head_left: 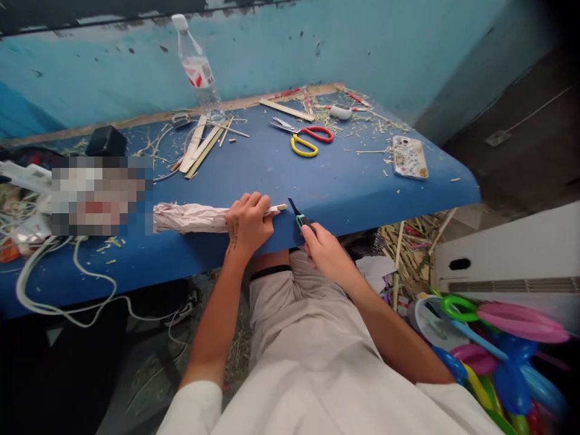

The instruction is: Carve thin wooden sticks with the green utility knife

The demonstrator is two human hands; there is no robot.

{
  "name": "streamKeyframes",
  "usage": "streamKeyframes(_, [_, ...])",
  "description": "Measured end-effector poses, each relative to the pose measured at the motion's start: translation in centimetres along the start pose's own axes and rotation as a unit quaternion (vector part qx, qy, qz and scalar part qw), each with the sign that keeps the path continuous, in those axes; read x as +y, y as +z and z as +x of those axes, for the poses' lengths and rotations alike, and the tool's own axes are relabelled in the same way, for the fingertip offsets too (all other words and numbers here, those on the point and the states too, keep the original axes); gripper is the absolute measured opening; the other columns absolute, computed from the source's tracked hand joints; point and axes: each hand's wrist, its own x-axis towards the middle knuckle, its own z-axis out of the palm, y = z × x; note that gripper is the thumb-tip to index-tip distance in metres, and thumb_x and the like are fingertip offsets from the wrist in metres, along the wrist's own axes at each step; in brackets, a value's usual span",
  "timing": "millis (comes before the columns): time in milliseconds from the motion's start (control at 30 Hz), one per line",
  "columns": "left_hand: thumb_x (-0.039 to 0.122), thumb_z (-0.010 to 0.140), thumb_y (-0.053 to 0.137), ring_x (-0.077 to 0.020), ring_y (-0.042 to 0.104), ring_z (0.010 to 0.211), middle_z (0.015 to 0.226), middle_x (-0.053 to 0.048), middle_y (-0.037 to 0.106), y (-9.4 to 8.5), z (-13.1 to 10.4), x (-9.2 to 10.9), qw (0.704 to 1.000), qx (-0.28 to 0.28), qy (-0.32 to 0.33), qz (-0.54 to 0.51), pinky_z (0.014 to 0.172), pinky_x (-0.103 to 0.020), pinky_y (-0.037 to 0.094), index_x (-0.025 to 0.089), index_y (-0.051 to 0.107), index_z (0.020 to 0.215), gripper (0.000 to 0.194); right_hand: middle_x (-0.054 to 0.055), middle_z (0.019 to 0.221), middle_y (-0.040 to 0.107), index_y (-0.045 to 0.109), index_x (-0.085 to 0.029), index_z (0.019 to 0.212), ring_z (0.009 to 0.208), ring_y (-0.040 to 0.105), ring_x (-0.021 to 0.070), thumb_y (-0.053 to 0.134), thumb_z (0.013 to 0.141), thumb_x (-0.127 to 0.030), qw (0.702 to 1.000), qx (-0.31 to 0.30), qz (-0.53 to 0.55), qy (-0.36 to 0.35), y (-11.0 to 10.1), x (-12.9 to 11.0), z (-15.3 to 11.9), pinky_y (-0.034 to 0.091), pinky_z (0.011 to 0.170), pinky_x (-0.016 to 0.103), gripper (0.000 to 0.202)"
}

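Observation:
My left hand [251, 220] is closed round the narrow end of a long bundle wrapped in crumpled pale pink paper [194, 218], which lies along the table's front edge. A thin pale stick tip [281, 207] pokes out to the right past my fingers. My right hand [327, 251] grips a utility knife [299, 215] with a dark blade and a green-and-black handle. The blade points up and left, just right of the stick tip, with a small gap between them. Scissors [302, 134] with one red and one yellow handle lie open beyond my hands.
On the blue table [362, 199] stand a plastic bottle [198, 72] and a black box [107, 141]. Flat wooden strips [202, 148], a patterned phone [409, 157] and plant shavings lie about. White cables [67, 311] hang over the front edge. Balloons [516, 368] sit at lower right.

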Motion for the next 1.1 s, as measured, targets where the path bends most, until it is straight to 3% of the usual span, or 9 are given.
streamKeyframes(400, [0.037,0.094,0.062,-0.0286,0.058,0.095,0.092,-0.008,0.067,0.1,-0.1,-0.1,1.0,0.025,0.013,0.011,0.077,-0.041,0.036,0.025,0.058,0.086,0.016,0.0,0.071,0.062,0.056,-0.022,0.098,0.056,0.057,0.0142,0.027,0.108,-0.056,0.998,-0.032,0.052,-0.001,0.5,-0.6,-0.3,0.043,0.057,0.025,0.046])
streamKeyframes(633, [0.037,0.095,0.06,-0.0296,0.057,0.096,0.092,-0.009,0.067,0.3,-0.3,-0.1,1.0,0.027,0.009,-0.004,0.078,-0.042,0.036,0.024,0.058,0.087,0.015,0.003,0.08,0.066,0.055,-0.023,0.098,0.064,0.06,0.016,0.028,0.108,-0.055,1.0,-0.018,0.022,-0.013,0.7,-0.7,-0.2,0.043,0.06,0.025,0.042])
streamKeyframes(867, [0.035,0.095,0.06,-0.0283,0.057,0.095,0.09,-0.008,0.067,0.3,-0.5,-0.1,0.999,0.036,0.03,0.003,0.077,-0.042,0.035,0.025,0.058,0.085,0.014,0.008,0.086,0.069,0.052,-0.023,0.105,0.075,0.067,0.0222,0.025,0.109,-0.051,0.997,-0.02,-0.07,-0.002,0.6,-2.2,-0.3,0.042,0.066,0.029,0.039])
streamKeyframes(1100, [0.035,0.095,0.059,-0.0276,0.056,0.094,0.087,-0.007,0.067,0.5,-0.7,0.0,0.999,0.042,0.026,0.015,0.076,-0.042,0.035,0.025,0.057,0.081,0.018,0.015,0.095,0.074,0.049,-0.02,0.112,0.088,0.073,0.0305,0.021,0.111,-0.045,0.975,-0.024,-0.222,0.005,0.4,-3.9,-0.2,0.042,0.07,0.032,0.038])
